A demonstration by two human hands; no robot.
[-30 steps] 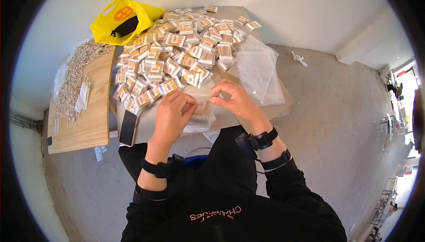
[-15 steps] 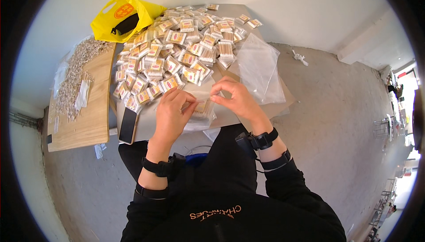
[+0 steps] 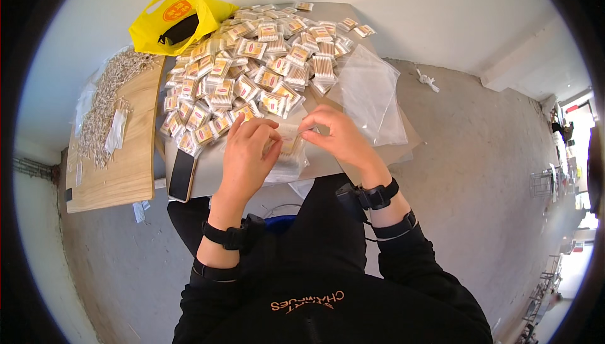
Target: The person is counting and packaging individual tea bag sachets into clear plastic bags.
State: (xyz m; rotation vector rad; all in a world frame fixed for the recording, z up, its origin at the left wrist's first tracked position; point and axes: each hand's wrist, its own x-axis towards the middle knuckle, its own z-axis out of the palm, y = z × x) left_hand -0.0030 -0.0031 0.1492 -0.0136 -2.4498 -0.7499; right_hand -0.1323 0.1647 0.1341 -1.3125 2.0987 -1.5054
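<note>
At the table's near edge lies a clear plastic bag [image 3: 290, 166] with what look like cotton swabs inside; its upper part is partly hidden by my fingers. My left hand [image 3: 253, 155] is closed in a pinch at the bag's left side, thumb against curled fingers. From the right, my right hand [image 3: 334, 135] pinches the bag's upper edge between thumb and forefinger. Just beyond both hands spreads a big heap of small cotton swab packets [image 3: 252, 49], each a clear sleeve with a yellow-and-white label.
Flat clear plastic bags [image 3: 372, 98] lie right of the heap. A phone [image 3: 182, 175] rests at the table's left front edge. Loose cotton swabs [image 3: 104, 114] cover part of a wooden board [image 3: 135, 155] on the left. A yellow carrier bag [image 3: 214, 11] stands behind.
My left hand's fingers have shifted slightly up and right at the bag. My right hand keeps its pinch almost in place. The view has tilted slightly.
</note>
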